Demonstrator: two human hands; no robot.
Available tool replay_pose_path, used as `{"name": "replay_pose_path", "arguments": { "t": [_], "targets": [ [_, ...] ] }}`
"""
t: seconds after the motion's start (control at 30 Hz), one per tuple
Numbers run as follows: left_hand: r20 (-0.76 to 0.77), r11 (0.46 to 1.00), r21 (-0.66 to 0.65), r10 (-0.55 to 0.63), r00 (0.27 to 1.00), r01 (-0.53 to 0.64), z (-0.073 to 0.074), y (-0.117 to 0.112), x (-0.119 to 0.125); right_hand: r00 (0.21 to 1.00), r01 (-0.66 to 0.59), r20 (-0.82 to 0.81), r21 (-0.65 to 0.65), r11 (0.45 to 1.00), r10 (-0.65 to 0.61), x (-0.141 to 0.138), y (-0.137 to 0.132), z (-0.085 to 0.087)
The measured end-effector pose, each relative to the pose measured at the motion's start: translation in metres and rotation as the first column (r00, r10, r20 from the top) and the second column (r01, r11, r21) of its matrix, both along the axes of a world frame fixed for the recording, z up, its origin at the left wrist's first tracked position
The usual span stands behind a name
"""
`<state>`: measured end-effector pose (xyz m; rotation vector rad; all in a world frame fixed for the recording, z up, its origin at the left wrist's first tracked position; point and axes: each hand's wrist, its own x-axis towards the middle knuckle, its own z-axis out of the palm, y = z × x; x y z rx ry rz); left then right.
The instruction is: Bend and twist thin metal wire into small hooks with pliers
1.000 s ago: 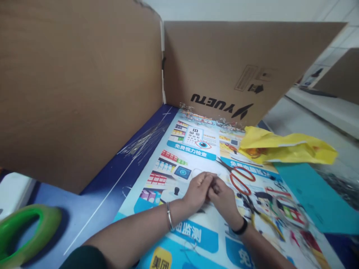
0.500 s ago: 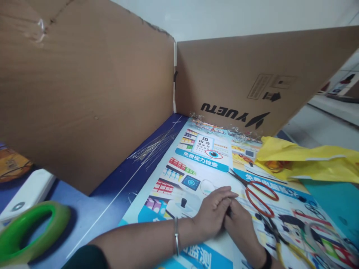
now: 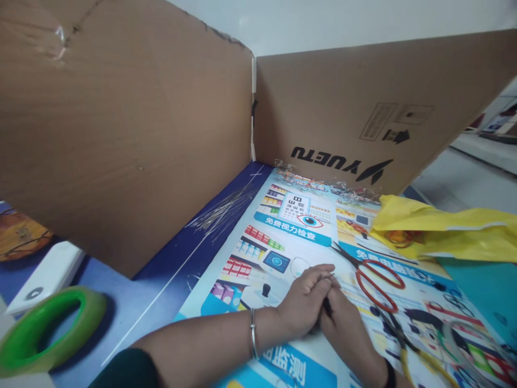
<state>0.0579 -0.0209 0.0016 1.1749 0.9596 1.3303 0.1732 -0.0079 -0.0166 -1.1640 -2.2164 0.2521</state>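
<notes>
My left hand (image 3: 302,304), with a silver bangle at its wrist, is clasped with my right hand (image 3: 346,318). Their closed fingers wrap over one another, resting above a printed poster (image 3: 238,280). Between the palms is a dark gap, and whether anything lies inside is hidden. Red-handled scissors (image 3: 379,281) lie just beyond the right hand, blades pointing up and left. Closer to my right wrist are yellow-handled pliers (image 3: 404,339), partly cut off by the frame's lower edge.
Two upright cardboard panels (image 3: 121,134) meet at a corner behind the poster. Thin wires (image 3: 222,213) lie on the blue tabletop (image 3: 157,312). A green tape roll (image 3: 81,323) and a white device (image 3: 48,277) are at left. A yellow bag (image 3: 456,231) sits at right, above a clear ring-shaped coil (image 3: 476,345).
The hands stay clasped over the same part of the poster, with the fingers shifted only a little. The whole view has moved slightly, so things appear a bit further right.
</notes>
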Motion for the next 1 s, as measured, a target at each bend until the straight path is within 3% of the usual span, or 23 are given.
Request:
{"name": "replay_pose_path", "arguments": {
  "t": [0.13, 0.23, 0.37, 0.5, 0.57, 0.67, 0.77, 0.87, 1.0],
  "targets": [
    [-0.037, 0.998, 0.059, -0.034, 0.999, 0.036, 0.002, -0.001, -0.001, 0.999, 0.045, 0.022, 0.002, 0.999, -0.045, 0.004, 0.003, -0.004],
    [-0.039, 0.998, 0.017, -0.062, 0.997, 0.063, 0.003, -0.002, -0.002, 0.996, 0.064, 0.055, 0.003, 0.998, -0.064, 0.006, 0.005, -0.008],
    [-0.100, 0.983, -0.005, -0.184, 0.978, 0.185, 0.013, 0.003, -0.012, 0.991, 0.077, 0.105, 0.024, 0.997, -0.079, 0.007, 0.004, -0.005],
    [-0.238, 0.954, 0.119, -0.243, 0.940, 0.276, 0.029, 0.014, -0.033, 1.000, -0.013, -0.008, 0.084, 0.996, 0.014, 0.005, 0.000, 0.004],
    [-0.326, 0.938, 0.149, -0.252, 0.911, 0.312, 0.032, 0.021, -0.043, 0.998, -0.038, -0.043, 0.045, 0.998, 0.040, 0.003, 0.001, 0.006],
    [-0.409, 0.911, 0.102, -0.327, 0.852, 0.399, 0.026, 0.031, -0.053, 0.999, -0.032, -0.035, -0.074, 0.997, 0.030, 0.002, 0.004, 0.005],
    [-0.391, 0.889, 0.087, -0.384, 0.836, 0.449, 0.015, 0.037, -0.057, 0.998, -0.057, -0.028, -0.138, 0.989, 0.054, 0.002, 0.005, 0.003],
    [-0.369, 0.894, 0.095, -0.377, 0.850, 0.438, 0.014, 0.037, -0.055, 0.996, -0.087, -0.018, -0.118, 0.989, 0.085, 0.002, 0.004, 0.003],
    [-0.346, 0.949, 0.111, -0.241, 0.907, 0.295, 0.019, 0.032, -0.048, 0.995, -0.102, 0.001, -0.046, 0.994, 0.102, 0.001, 0.002, 0.003]
  ]
}}
